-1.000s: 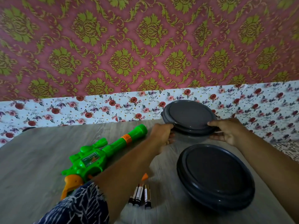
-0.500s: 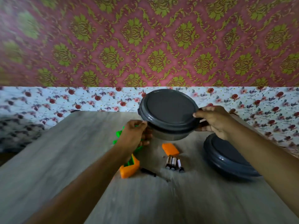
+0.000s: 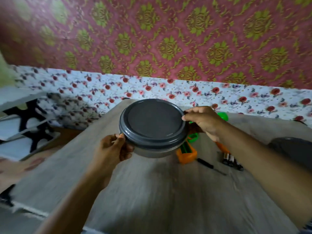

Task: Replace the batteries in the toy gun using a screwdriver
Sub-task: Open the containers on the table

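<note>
Holding a round dark-grey plastic container with a fitted lid [image 3: 152, 127] above the grey wood-grain counter [image 3: 152, 191], both hands are occupied. The left hand [image 3: 112, 147] grips the near-left rim, with its fingers [image 3: 125, 152] curled under the bowl and the thumb laid against the lid edge. The right hand [image 3: 204, 122] grips the far-right rim, with its fingers clamped on the lid edge.

Compared with one second ago, the container is lifted off the counter and carried towards the left, and the view is swung left with it. A second dark-grey round container [image 3: 293, 147], formerly in the centre, is now seen only at the right edge.

The green and orange plastic toy gun [image 3: 187, 149] lies on the counter behind and to the right of the held container, and is largely hidden by it. The slim black-handled screwdriver [image 3: 211, 166] lies just beside the orange grip end. A group of cylindrical batteries [image 3: 231, 162] lies near it, partly covered by the right forearm. A small flat orange plastic piece [image 3: 222, 147], probably the battery cover, lies beside the batteries.

It is judged that working space is being made. No battery work can be started until the container is set down and a hand is freed.
</note>
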### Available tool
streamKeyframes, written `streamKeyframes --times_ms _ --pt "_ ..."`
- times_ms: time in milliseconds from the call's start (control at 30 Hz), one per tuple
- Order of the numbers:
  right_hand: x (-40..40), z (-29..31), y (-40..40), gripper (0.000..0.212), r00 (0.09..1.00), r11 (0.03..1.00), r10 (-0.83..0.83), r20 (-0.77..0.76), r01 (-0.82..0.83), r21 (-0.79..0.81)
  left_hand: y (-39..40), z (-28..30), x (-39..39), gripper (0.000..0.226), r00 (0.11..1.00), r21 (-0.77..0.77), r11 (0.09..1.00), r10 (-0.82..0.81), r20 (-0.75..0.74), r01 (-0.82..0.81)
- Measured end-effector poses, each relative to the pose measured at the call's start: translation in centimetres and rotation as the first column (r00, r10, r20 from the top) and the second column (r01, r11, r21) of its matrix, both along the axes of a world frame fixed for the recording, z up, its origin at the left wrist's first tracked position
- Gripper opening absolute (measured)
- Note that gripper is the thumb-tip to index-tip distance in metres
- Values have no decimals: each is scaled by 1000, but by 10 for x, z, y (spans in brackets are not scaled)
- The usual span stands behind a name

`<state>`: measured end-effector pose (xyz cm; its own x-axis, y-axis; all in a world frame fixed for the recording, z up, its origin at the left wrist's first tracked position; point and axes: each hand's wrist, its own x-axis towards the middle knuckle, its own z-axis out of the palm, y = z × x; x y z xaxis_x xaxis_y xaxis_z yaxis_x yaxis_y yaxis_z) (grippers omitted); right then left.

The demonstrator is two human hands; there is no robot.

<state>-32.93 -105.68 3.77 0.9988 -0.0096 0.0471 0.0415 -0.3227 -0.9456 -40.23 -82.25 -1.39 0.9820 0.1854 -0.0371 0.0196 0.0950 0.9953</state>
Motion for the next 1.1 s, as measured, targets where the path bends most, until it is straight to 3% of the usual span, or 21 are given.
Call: streamKeyframes --times_ms 200,333,433,500,567,633,667,733,867,967,1100 --pt "9 -27 51 17 989 927 -25 147 78 -367 12 -28 -29 24 994 -94 993 61 -87 -69" --pt "-8 -25 81 31 916 795 209 343 46 -605 5 -37 -39 24 987 -171 979 90 -130 -112" --pt "-22 -24 104 45 852 707 434 292 -122 -696 6 -36 -42 18 993 -160 985 48 -105 -65" --pt "-28 -26 115 57 831 597 528 177 -215 -773 12 -35 -42 12 993 -39 999 -25 -112 21" --pt "-35 -27 118 70 825 458 559 80 -226 -860 25 -38 -36 12 997 348 936 -29 -71 52" --pt "-40 -26 119 78 820 343 570 57 -175 -923 42 -42 -26 32 1000 711 703 12 29 -29" --pt "-42 -26 120 79 818 303 572 60 -143 -942 49 -41 -21 54 998 792 607 34 53 -63" --pt "-47 -27 123 79 812 259 579 73 -99 -961 58 -41 -7 96 999 840 541 18 35 -39" --pt "-48 -32 124 81 787 202 607 108 -21 -979 55 -42 10 128 982 811 575 -190 8 105" --pt "-47 -42 129 81 788 179 598 143 43 -983 48 -44 13 130 981 751 659 -166 100 35" --pt "-44 -56 136 66 798 119 583 152 101 -988 45 -40 8 130 987 737 674 -147 69 48"
